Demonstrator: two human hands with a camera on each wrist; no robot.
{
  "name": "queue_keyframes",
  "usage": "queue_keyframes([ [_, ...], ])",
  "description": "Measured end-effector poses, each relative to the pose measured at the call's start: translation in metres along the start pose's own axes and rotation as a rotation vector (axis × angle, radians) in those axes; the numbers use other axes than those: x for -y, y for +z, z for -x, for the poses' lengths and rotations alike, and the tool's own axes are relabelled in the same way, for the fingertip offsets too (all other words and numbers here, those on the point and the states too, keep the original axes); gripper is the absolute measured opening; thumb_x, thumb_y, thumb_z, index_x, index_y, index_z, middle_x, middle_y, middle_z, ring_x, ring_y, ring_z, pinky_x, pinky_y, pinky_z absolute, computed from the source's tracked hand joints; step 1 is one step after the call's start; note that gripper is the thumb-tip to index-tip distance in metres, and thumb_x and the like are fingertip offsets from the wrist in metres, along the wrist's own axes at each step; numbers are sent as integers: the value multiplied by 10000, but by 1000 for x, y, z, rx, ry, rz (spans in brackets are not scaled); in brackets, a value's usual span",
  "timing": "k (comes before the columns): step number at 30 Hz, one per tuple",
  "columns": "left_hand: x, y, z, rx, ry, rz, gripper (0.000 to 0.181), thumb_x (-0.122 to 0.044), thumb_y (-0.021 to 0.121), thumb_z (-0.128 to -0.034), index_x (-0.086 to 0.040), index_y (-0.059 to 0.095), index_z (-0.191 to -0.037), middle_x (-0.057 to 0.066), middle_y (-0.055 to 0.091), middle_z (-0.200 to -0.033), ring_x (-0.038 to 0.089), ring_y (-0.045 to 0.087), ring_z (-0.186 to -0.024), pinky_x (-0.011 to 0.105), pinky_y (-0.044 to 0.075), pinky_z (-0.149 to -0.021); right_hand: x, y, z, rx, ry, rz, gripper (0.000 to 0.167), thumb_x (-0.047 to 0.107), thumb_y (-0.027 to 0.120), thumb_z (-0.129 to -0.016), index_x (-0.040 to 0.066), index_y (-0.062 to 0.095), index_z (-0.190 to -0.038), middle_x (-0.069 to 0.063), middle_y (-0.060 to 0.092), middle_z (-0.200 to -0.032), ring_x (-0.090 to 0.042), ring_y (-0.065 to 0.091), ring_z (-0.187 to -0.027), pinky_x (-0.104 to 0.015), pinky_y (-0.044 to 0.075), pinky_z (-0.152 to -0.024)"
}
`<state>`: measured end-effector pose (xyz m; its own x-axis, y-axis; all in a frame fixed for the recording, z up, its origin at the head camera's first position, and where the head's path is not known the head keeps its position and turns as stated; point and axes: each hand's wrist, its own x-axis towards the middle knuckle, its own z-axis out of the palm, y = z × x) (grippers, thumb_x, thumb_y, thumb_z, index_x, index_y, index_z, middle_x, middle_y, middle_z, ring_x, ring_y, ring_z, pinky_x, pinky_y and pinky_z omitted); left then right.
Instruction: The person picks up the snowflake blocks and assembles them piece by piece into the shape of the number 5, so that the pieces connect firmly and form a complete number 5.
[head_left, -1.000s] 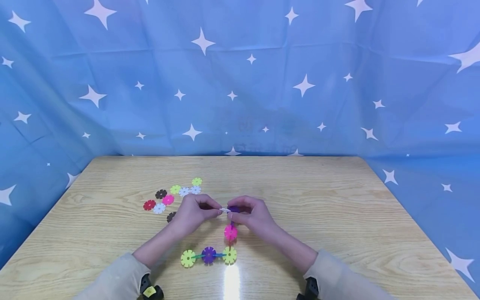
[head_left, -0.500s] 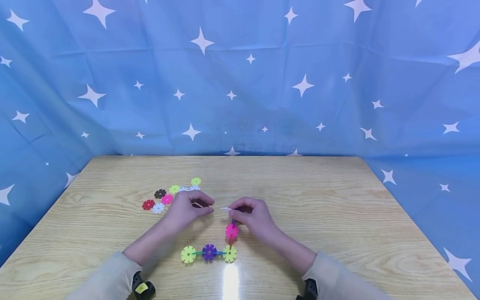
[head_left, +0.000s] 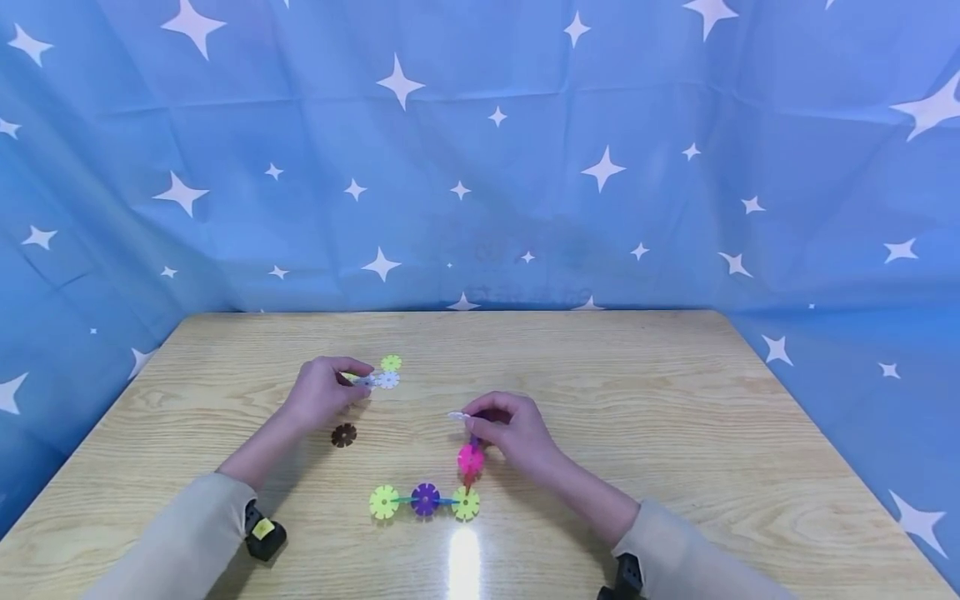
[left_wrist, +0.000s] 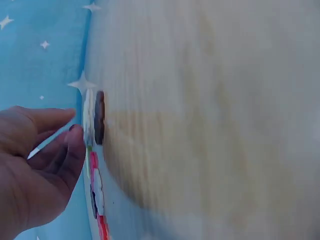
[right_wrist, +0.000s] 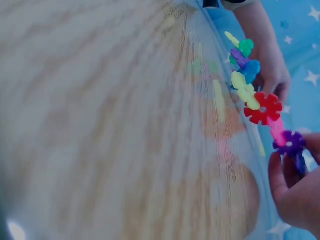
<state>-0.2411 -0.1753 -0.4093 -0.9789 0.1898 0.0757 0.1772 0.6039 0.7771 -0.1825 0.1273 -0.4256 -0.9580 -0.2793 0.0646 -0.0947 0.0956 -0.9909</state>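
Note:
My right hand point(head_left: 517, 429) pinches the upper end of a chain of notched plastic discs, at a purple disc point(right_wrist: 290, 143). A white disc point(head_left: 456, 415) sticks out left of its fingertips. Down the chain come a pink disc point(head_left: 470, 459), a red disc point(right_wrist: 263, 108), a yellow-green disc point(head_left: 465, 503), a purple disc point(head_left: 425, 499) and another yellow-green disc point(head_left: 384, 502). My left hand point(head_left: 324, 392) reaches over the loose discs, thumb and index parted near a white disc point(head_left: 367, 381). Between its fingers the left wrist view shows a pale strip, unclear whether disc or gap.
Another white disc point(head_left: 387, 380) and a yellow-green disc point(head_left: 391, 362) lie right of the left hand. A dark brown disc point(head_left: 344, 435) rests alone nearer me. Further loose discs are hidden behind the left hand. The wooden table point(head_left: 637, 375) meets a starry blue curtain point(head_left: 480, 167).
My left hand has let go of the white disc by the right hand and moved left and away to the loose discs. The right hand still holds the chain, almost in place.

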Motion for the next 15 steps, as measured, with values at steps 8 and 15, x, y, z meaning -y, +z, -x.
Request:
queue_keyframes([
  [8,2,-1,-11,24,-36,-129,362,13,729,-830,52,719,-1190,263,699,-1172,125,313,-502,291,369,-540,-2,0,0,12,0,10,152,-14,700,-929,-85,708,-1063,-141,687,-936,-198,637,-778,-281,593,-695],
  [15,2,2,-10,4,14,-140,315,44,749,-813,70,732,-1126,265,684,-1151,128,407,-511,299,437,-546,-2,-3,-1,16,6,7,160,-2,700,-933,-84,705,-1070,-146,683,-949,-198,636,-784,-289,595,-705],
])
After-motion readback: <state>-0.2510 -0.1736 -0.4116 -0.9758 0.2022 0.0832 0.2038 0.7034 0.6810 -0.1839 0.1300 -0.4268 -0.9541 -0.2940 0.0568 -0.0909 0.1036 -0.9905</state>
